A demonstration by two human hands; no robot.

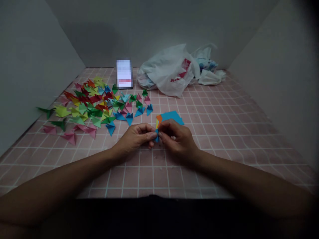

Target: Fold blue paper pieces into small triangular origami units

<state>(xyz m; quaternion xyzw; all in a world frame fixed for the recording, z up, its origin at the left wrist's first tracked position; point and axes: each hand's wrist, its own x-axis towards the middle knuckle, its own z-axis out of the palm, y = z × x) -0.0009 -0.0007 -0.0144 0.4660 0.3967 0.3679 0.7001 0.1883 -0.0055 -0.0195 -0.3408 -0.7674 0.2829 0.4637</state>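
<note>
Between my two hands is a small folded piece of blue paper [157, 136], pinched from both sides above the table. My left hand [138, 137] is closed on its left side, thumb and fingertips pressed together. From the right, my right hand [178, 137] pinches the same paper with thumb and forefinger. The fingers hide part of its shape. Just behind my right fingers lie blue paper sheets [173, 117] and an orange and yellow piece [158, 120], partly covered. Many folded paper cranes [94, 99] in several colours spread over the table to the left.
A phone [124, 73] with a lit, blurred screen stands upright at the back. Right of it sits a crumpled white plastic bag [169, 69], with more bags [209, 68] beyond. A pink checked tablecloth [224, 132] covers the table, with grey walls around it.
</note>
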